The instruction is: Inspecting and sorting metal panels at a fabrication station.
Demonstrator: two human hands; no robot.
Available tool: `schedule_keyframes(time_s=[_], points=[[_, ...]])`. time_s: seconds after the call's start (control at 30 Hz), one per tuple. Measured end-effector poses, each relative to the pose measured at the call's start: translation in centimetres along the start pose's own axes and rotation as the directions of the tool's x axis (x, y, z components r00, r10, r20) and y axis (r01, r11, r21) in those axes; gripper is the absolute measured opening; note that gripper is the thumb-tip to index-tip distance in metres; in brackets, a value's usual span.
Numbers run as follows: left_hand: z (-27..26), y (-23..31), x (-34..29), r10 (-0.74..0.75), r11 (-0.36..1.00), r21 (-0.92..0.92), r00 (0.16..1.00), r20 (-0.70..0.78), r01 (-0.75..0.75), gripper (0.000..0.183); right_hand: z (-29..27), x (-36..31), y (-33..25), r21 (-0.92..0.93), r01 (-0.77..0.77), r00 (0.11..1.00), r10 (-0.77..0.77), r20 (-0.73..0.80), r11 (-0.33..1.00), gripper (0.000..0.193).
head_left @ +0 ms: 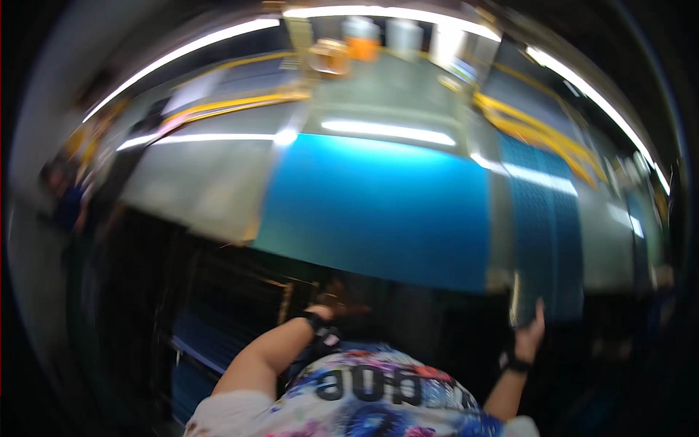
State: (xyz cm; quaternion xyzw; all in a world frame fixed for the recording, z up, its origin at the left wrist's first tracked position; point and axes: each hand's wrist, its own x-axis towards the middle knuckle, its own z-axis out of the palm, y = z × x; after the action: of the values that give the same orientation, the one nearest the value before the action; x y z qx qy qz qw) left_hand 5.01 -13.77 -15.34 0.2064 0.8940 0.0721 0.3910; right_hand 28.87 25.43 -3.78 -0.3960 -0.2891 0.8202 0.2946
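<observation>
A wide, smooth blue sheet lies on the work table before me. To its right is a narrower blue patterned strip, its near end jutting past the table's front edge. My right hand is closed on that near end, with one digit laid along its top. Below the front edge, close to my body, is my left hand. It is dark and smeared by motion, so its fingers and anything in them cannot be made out. Both wrists wear dark bands.
A pale grey table surface stretches to the left. Yellow-edged racks stand behind at left and right. At the back are an orange-and-white container and a white container. Blue sheets are stacked below at left. Someone in dark blue is at far left.
</observation>
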Motion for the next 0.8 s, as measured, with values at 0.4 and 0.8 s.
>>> schedule_keyframes(time_s=[0.4,0.8], points=[[1.8,-0.9,3.9,0.039,0.997,-0.067,0.999,-0.022,-0.041,0.127,-1.8,-0.4,-0.4,0.21,0.168,0.985,-0.157,-0.066,0.963,0.032],[-0.9,1.3,1.3,0.123,0.971,-0.198,0.991,-0.05,-0.131,0.097,-4.8,1.2,-2.5,0.274,0.306,0.95,-0.275,-0.146,0.912,0.023]])
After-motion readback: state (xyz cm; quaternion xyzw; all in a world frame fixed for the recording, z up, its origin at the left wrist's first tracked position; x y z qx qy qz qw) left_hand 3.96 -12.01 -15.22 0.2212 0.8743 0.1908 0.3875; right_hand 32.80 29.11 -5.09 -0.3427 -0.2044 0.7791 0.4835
